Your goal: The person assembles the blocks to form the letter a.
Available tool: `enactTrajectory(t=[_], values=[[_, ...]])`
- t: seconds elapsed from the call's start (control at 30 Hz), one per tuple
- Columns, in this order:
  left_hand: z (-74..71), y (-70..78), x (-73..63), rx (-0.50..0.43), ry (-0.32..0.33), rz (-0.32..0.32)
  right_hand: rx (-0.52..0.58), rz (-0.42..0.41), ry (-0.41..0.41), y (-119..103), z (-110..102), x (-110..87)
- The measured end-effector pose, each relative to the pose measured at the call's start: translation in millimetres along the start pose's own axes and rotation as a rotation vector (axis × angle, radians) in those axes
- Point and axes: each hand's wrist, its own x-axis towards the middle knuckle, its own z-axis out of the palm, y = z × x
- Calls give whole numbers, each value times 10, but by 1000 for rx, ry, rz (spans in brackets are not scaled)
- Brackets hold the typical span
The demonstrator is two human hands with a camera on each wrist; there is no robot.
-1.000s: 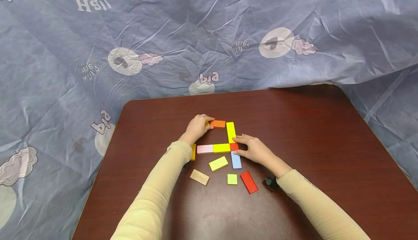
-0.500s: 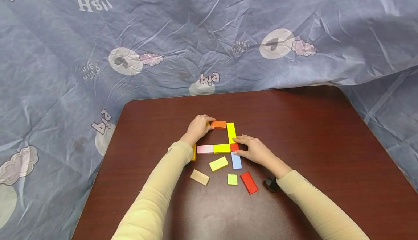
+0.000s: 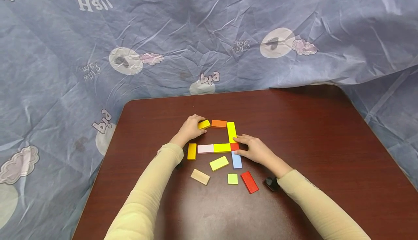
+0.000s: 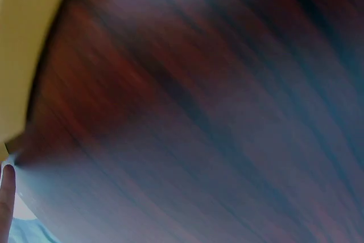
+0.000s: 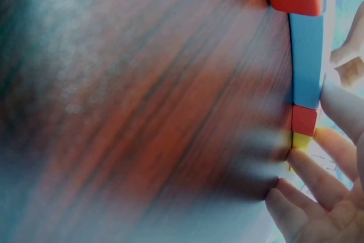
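Observation:
Coloured wooden blocks lie on a dark brown table [image 3: 310, 131]. My left hand [image 3: 197, 125] pinches a tilted yellow block [image 3: 204, 124] just left of an orange block [image 3: 218, 124]. A yellow-green block [image 3: 231, 132] runs down to a small red square [image 3: 234, 146], which heads a row of a yellow block [image 3: 222, 148], a pink block [image 3: 205, 148] and an amber block [image 3: 192, 151]. My right hand [image 3: 242, 145] rests with straight fingers against the red square [image 5: 304, 120] and the blue block [image 3: 236, 159] below it. The left wrist view is blurred.
Loose pieces lie nearer me: a yellow block [image 3: 218, 163], a plain wooden block [image 3: 200, 177], a green square [image 3: 232, 179] and a red block [image 3: 249, 182]. A blue printed sheet [image 3: 209, 37] covers everything beyond the table's far edge.
My left hand has drawn back to the left, bringing the yellow block into view, tilted beside the orange one. The amber block by my left sleeve is now uncovered. The right hand stayed put.

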Motion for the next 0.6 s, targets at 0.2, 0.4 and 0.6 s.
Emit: enactTrajectory(t=[0.2, 0.4, 0.6], values=[[-19, -69, -77, -19, 12, -21, -4, 1, 0, -2, 3, 9], [12, -83, -96, -25, 36, -40, -11, 4, -4, -2, 10, 11], [6, -58, -80, -18, 38, -38, -7, 7, -4, -3, 7, 7]])
